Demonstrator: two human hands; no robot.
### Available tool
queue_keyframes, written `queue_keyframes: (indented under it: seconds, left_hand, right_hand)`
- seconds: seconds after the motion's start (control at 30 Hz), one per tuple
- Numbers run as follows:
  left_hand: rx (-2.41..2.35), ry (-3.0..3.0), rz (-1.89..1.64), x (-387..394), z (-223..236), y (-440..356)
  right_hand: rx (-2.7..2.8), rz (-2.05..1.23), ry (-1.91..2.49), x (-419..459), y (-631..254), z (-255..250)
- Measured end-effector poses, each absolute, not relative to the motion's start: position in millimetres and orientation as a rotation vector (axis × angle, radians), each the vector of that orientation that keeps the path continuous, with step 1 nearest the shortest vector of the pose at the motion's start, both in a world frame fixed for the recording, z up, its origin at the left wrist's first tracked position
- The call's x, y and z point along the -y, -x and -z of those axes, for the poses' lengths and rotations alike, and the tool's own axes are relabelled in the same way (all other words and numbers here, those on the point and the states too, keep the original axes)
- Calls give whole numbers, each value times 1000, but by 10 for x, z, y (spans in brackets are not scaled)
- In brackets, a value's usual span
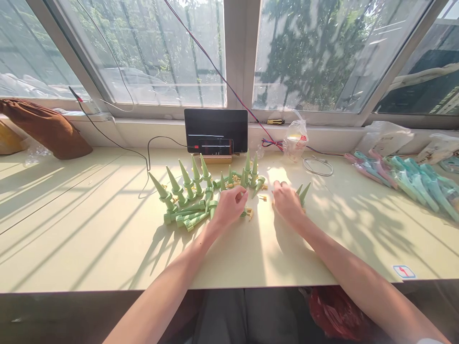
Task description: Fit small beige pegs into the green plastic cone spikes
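Green plastic cone-tipped spikes (187, 177) stand in a cluster on the table, several of them upright. Green ribbed tubes (195, 219) lie in front of these. My left hand (229, 205) is closed, thumb and fingers pinched together at the right side of the cluster; what it holds, if anything, is hidden. Just beside it lies a small yellow valve-like piece (250, 214). My right hand (286, 199) rests low on the table with fingers curled down, their tips hidden. Two green cones (304, 193) stick out right behind it. Between the hands is another small yellow piece (263, 198).
A tablet (216, 125) with a phone (215, 146) before it stands at the back. To its right are a plastic bag (296, 138), a yellow cutter (275, 122) and a coiled cable (317, 166). Bagged pastel items (416, 181) lie far right, a brown pouch (50, 126) far left.
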State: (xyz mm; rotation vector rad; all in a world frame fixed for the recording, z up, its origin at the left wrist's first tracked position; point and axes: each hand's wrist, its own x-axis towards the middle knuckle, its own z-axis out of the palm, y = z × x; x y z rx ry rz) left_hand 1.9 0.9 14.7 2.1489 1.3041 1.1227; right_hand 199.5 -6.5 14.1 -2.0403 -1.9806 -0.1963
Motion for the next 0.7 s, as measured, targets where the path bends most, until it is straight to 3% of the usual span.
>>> queue_keyframes:
  seconds: [0.7]
  left_hand:
    - [-1321, -2162, -1129, 0, -164, -22]
  right_hand:
    - [2133, -64, 1662, -59, -2049, 114]
